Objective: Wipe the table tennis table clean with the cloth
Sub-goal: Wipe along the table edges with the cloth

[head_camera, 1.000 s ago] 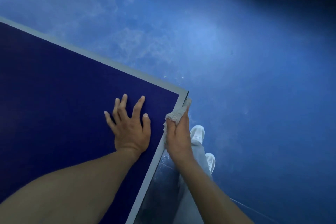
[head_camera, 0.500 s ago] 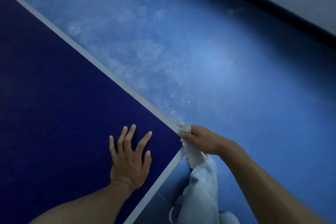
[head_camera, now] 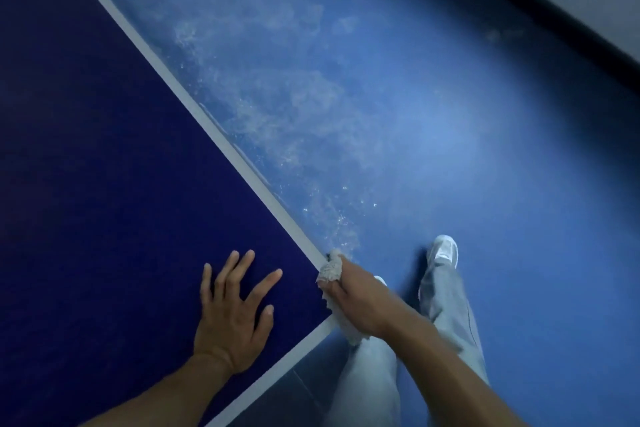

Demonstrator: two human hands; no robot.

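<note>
Hands split work: left hand spread flat on table, likely bracing; right hand grips cloth against lower-centre white edge, wiping rim.

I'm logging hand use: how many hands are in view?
2. The left hand lies flat on the table near its corner; the right hand grips the cloth against the table's white edge. Neither is hidden.
</note>
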